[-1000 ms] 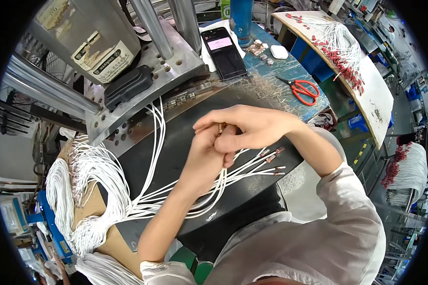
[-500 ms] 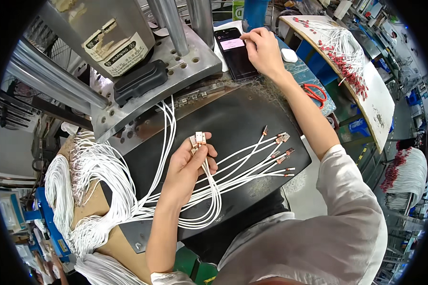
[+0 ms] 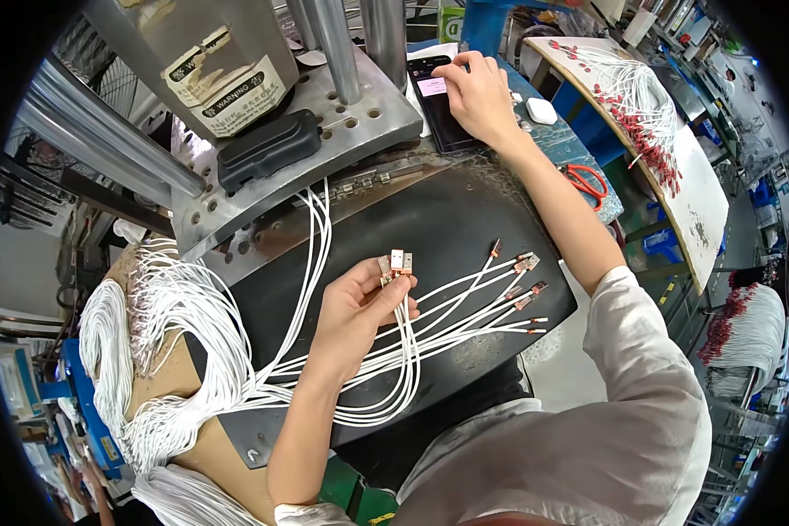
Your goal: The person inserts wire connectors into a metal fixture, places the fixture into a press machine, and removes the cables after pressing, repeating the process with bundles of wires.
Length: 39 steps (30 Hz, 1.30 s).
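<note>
Several white USB cables (image 3: 405,337) are gathered in my left hand (image 3: 355,307) over the black board. Its thumb and fingers close round them just below the metal USB plugs (image 3: 398,260), which point upward. At the upper right, my right hand (image 3: 480,98) is above a black smartphone (image 3: 447,127) with its screen lit. A bent finger meets the screen or hovers just over it; contact cannot be made out. Its fingers are partly curled, slightly apart, and hold nothing. More loose cable ends (image 3: 528,263) with orange-marked plugs fan out on the board, right of my left hand.
A metal press (image 3: 351,131) with thick columns and a black block (image 3: 267,149) stands at the upper left. White cable bundles (image 3: 188,421) fill the left side. Red-handled scissors (image 3: 587,184) and a white case (image 3: 541,110) lie beyond my right forearm. Red-tipped cables (image 3: 640,114) cover another table.
My left hand has shifted slightly right with the plugs, which now spread a little differently. The right hand's finger has moved to the left over the phone's screen.
</note>
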Motion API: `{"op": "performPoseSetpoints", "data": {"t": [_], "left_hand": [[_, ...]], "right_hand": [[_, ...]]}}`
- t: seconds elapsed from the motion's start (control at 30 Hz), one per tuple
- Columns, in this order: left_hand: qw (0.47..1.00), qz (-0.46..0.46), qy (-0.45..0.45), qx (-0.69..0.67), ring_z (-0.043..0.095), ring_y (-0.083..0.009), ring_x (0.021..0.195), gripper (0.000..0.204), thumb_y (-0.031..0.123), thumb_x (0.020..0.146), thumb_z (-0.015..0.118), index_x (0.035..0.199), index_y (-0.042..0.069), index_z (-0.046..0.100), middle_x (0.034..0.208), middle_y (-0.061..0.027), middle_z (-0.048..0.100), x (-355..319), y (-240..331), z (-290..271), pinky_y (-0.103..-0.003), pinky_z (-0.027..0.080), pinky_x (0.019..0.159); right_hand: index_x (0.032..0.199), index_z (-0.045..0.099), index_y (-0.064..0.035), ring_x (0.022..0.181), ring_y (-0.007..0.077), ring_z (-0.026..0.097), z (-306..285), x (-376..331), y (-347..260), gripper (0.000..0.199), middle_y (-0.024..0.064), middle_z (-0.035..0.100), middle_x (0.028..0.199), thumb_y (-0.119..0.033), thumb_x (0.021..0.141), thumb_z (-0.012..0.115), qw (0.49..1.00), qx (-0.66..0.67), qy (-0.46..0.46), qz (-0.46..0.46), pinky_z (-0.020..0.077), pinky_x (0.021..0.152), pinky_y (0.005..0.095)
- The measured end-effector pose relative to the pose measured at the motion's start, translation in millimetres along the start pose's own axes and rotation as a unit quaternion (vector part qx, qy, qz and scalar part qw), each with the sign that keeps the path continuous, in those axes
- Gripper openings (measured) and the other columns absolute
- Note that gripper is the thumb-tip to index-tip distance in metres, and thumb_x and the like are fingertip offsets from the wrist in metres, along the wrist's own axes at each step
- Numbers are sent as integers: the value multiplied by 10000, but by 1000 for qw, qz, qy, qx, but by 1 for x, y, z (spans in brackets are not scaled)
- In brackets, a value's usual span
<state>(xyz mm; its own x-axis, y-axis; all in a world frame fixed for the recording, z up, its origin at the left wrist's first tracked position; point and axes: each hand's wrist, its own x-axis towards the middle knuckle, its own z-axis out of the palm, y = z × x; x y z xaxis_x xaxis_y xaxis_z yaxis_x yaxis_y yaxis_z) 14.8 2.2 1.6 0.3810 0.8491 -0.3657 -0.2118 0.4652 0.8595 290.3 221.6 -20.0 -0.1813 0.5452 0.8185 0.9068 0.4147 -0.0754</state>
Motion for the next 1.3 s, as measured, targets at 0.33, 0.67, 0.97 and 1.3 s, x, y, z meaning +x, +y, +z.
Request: {"op": "performPoseSetpoints", "data": {"t": [0.33, 0.67, 0.97, 1.3], "left_hand": [[999, 31, 40, 13, 651, -102, 784, 198, 86, 948, 702, 1115, -15, 667, 948, -43, 685, 4, 1, 2, -273, 565, 741], [991, 97, 90, 36, 668, -109, 770, 167, 73, 944, 701, 1080, -19, 671, 932, -53, 705, 6, -6, -5, -281, 591, 725], [980, 137, 103, 96, 666, -107, 747, 183, 64, 962, 672, 1091, -59, 631, 906, -90, 714, 18, -23, 6, -250, 568, 694], [983, 143, 85, 81, 659, -94, 749, 171, 72, 971, 664, 1052, -72, 619, 896, -99, 716, 19, -14, 6, -236, 548, 693]], "right_hand": [[1165, 632, 25, 1139, 357, 573, -72, -39, -103, 280, 176, 623, 1150, -140, 938, 618, 960, 165, -218, -68, 454, 966, 381], [1116, 613, 28, 914, 328, 652, -70, -40, -137, 332, 169, 670, 1000, -233, 925, 689, 920, 102, -377, -13, 508, 751, 400], [1082, 633, 7, 754, 77, 612, -87, -50, -120, 318, 25, 642, 849, -304, 1031, 595, 595, 582, -408, 375, 512, 638, 285], [1092, 632, -15, 748, 67, 592, -88, -57, -137, 297, 16, 651, 881, -298, 1054, 548, 630, 586, -413, 297, 479, 630, 236]]}}
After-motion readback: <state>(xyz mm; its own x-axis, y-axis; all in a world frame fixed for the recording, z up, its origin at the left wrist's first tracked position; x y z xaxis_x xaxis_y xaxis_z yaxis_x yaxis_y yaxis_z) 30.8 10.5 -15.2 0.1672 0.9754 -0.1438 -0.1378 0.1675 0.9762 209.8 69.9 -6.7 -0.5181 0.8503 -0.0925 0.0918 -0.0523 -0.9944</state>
